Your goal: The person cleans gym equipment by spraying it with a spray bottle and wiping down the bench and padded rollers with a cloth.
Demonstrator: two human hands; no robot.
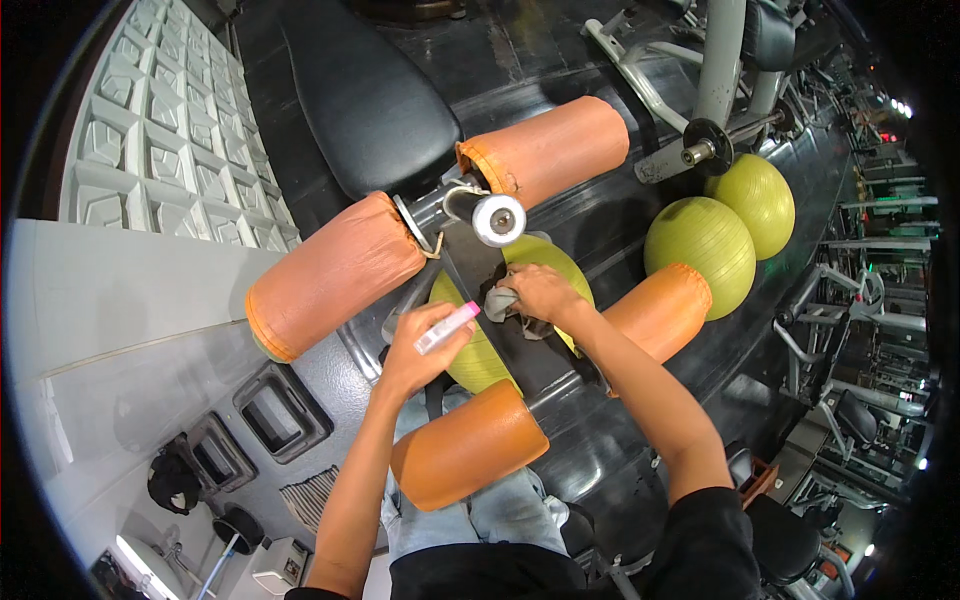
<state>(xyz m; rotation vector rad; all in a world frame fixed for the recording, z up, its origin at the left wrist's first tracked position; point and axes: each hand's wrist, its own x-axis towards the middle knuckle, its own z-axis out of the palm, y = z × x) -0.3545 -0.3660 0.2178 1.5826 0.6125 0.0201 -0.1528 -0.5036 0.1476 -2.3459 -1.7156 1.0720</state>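
My left hand [409, 356] is closed around a small translucent bottle [446, 330] with a pink top. In my right hand [546, 291] a crumpled grey cloth [498, 304] is bunched against the dark flat beam [534, 364] of an exercise bench. Orange-covered foam rollers surround my hands: an upper left roller [337, 277], an upper right roller [555, 150], a roller above my thighs [469, 446] and another beside my right forearm [660, 313]. Just above the cloth, a metal post with a round silver end cap [501, 219] points up. Below the beam sits a yellow-green exercise ball [480, 356].
The bench's black padded seat [375, 97] extends away from me. Two more yellow-green balls, a nearer ball [697, 251] and a farther ball [757, 206], rest at right near a grey weight machine [720, 67]. A patterned block wall [165, 142] and black plastic steps [281, 412] are at left.
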